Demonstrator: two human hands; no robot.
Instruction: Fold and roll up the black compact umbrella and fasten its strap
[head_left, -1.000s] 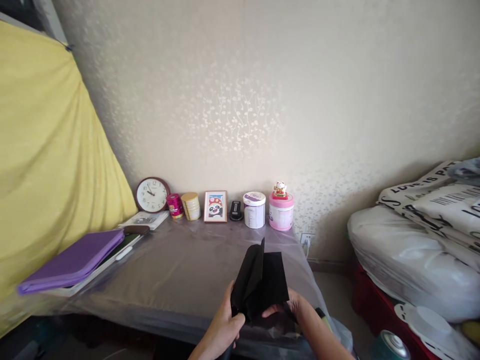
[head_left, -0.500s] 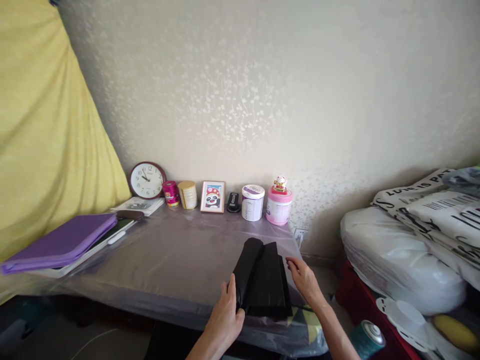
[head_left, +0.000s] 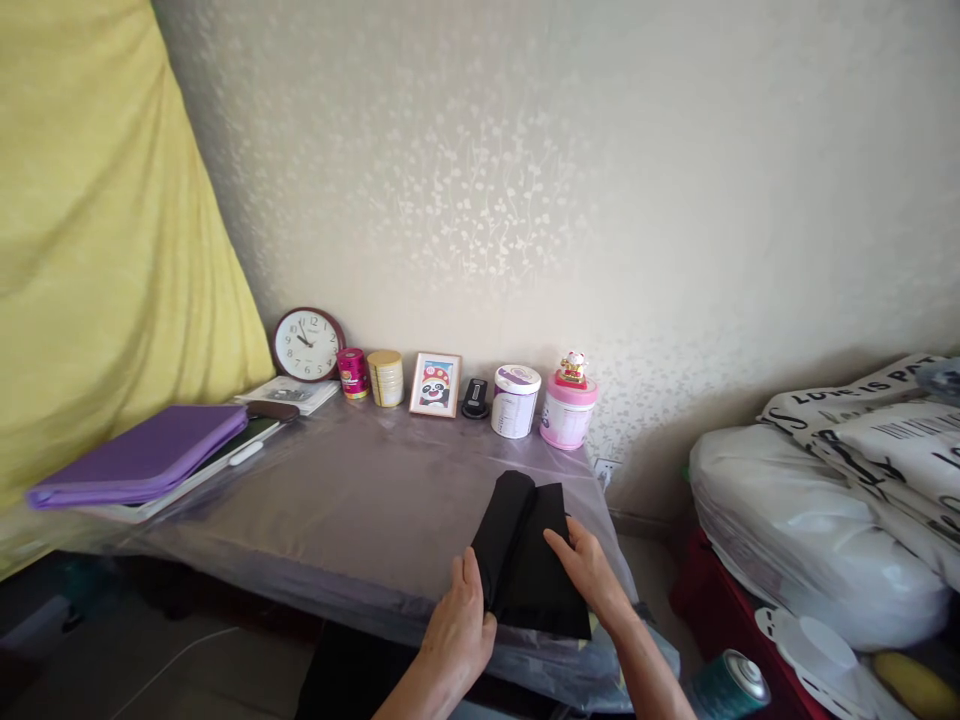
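Observation:
A black book with soft dark leaves, perhaps an album (head_left: 540, 590), lies spread at the front right corner of the table (head_left: 360, 500). Its left part is curled over into a thick roll. My left hand (head_left: 459, 622) is closed around the lower left edge, fingers on the outer side and thumb near the bottom. At the right edge, my right hand (head_left: 589, 565) pinches a black leaf between thumb and fingers. Whether it grips one leaf or several cannot be made out.
Along the wall stand a clock (head_left: 308, 344), a pink can (head_left: 352, 373), a framed panda picture (head_left: 436, 384), a white tub (head_left: 516, 402) and a pink tub (head_left: 568, 412) with a cat figurine. A purple folder (head_left: 150, 450) lies left; a spray can (head_left: 731, 685) stands lower right.
My right hand has moved left onto the book's right edge and closed on a leaf. My left hand keeps its hold. The view has shifted slightly.

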